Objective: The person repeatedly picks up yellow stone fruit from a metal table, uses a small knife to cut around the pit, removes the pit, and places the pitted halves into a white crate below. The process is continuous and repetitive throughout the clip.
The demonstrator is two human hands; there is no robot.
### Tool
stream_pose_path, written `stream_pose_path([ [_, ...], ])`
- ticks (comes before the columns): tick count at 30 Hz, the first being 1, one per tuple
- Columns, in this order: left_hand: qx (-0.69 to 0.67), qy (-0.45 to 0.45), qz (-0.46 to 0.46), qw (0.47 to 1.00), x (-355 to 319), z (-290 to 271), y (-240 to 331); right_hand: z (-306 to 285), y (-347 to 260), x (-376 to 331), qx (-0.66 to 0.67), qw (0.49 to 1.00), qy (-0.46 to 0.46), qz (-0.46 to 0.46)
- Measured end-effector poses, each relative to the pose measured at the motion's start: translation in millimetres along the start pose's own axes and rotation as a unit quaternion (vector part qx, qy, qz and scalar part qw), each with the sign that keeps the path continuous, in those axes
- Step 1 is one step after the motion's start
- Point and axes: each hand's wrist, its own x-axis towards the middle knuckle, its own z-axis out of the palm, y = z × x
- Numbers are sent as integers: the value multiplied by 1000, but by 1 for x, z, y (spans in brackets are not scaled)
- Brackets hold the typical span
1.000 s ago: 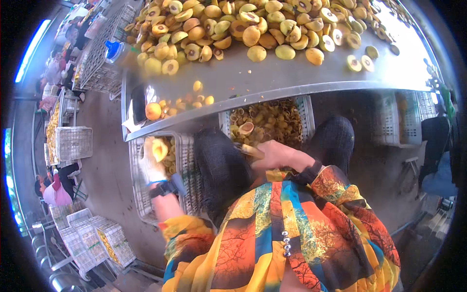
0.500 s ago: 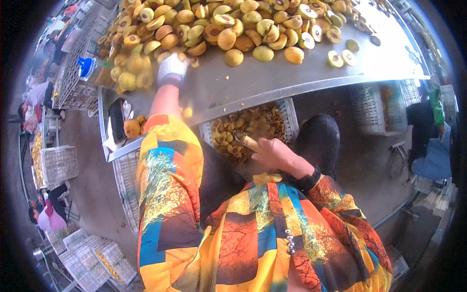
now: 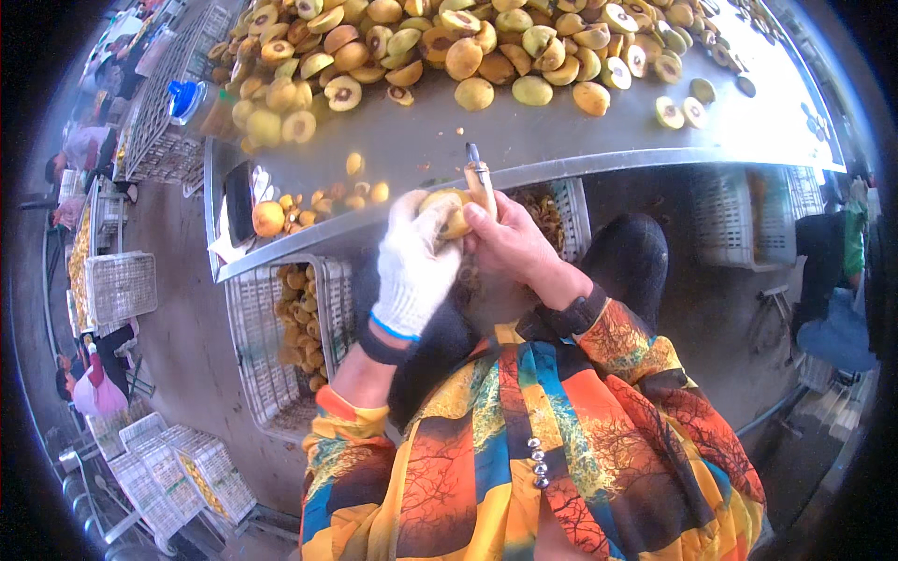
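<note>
Below the counter [image 3: 561, 150] edge, left hand [image 3: 416, 266] grips a yellow fruit [image 3: 449, 210]; right hand [image 3: 510, 238] clutches a knife [image 3: 477, 173]. Many whole fruits [image 3: 449, 47] wait at 12 o'clock.

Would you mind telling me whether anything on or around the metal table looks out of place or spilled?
Nothing looks spilled. The fruit pile sits on the table, with a few halves lying apart to the right. The gloved left hand holds a fruit while the right hand holds a small knife.
</note>
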Motion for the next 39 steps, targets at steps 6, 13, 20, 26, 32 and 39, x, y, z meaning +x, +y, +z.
stream_pose_path([
  [6, -550, 21, -210, 808, -18, 4, -10, 8, -15, -21, -72, 997, -26, -6],
  [13, -599, 64, -341, 722, -20, 24, -24, 18, -20, -29, -521, 839, 77, -138],
  [20, -466, 130, -166, 859, -21, 25, -14, 20, -8, -56, -583, 810, 42, -48],
  [26, -512, 153, -195, 823, -20, 32, -8, 25, -3, -60, -560, 828, 44, -11],
  [32, -444, 189, -172, 859, -18, 48, -14, 40, 4, -68, -531, 845, 61, 26],
  [39, -509, 70, -284, 810, -11, 36, -19, 37, 1, -67, -542, 839, -16, 41],
])
